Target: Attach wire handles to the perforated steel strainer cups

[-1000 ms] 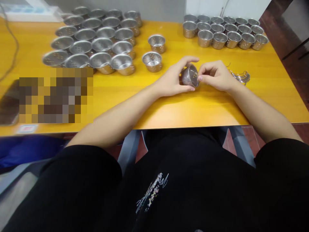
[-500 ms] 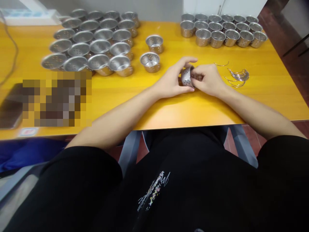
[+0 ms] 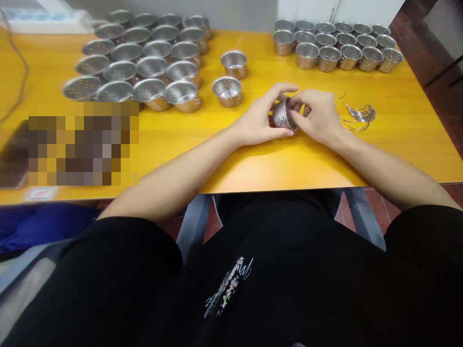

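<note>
Near the middle of the yellow table (image 3: 253,166), a perforated metal cup (image 3: 281,115) lies tilted on its side, its mouth turned to the right. My left hand (image 3: 262,115) grips it from the left, thumb below and fingers above. The fingertips of my right hand (image 3: 314,113) are bent in at the cup's mouth; whether they pinch something small there is hidden. To the right of my right hand lies a small pile of curved metal wires (image 3: 361,113). Two upright cups, a nearer one (image 3: 226,92) and a farther one (image 3: 234,65), stand left of my hands.
Several rows of metal cups (image 3: 150,94) fill the back left, and another group (image 3: 350,58) stands at the back right. A blurred-out patch (image 3: 85,149) covers the front left, beside a dark flat object (image 3: 14,156). The table's front edge runs below my forearms.
The cup in my left hand has turned slightly, its mouth now tipped a little lower. My right hand has shifted slightly right at the mouth. The whole view has moved a little.
</note>
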`<state>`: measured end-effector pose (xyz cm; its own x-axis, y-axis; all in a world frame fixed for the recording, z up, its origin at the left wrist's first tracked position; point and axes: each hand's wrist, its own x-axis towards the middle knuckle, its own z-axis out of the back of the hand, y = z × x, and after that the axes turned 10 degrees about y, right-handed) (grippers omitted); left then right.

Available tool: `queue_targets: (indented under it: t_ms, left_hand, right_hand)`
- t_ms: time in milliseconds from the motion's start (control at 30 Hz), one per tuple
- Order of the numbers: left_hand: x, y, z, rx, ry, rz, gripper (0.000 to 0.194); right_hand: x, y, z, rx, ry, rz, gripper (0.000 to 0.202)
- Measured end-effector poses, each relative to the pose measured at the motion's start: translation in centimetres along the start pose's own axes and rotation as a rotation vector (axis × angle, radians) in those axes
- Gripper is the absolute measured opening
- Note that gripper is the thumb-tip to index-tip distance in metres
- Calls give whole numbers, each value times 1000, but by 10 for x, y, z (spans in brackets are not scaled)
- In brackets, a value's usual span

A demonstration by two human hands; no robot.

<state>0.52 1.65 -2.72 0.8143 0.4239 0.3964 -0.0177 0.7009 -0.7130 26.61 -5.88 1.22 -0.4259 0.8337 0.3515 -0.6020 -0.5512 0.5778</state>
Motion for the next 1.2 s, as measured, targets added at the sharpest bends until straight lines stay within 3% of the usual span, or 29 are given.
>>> queue_targets:
  t_ms: [300, 700, 833, 967, 1200]
  left_hand:
    - [-1, -3, -2, 17, 43, -14, 141]
    - [0, -5, 0, 11, 40, -8, 139]
    - [2, -8, -2, 30, 47, -26, 136]
    - [2, -9, 0, 72, 35, -45, 131]
    - [5, -10, 1, 19, 32, -19, 129]
  right_hand:
    - [1, 7, -4, 19, 137, 65, 33]
    - [-1, 8, 14, 348, 414, 43, 40]
    - [0, 3, 20, 477, 498, 83, 58]
    - [2, 0, 21, 555, 477, 57, 79]
    - [4, 7, 20, 670, 399, -129, 79]
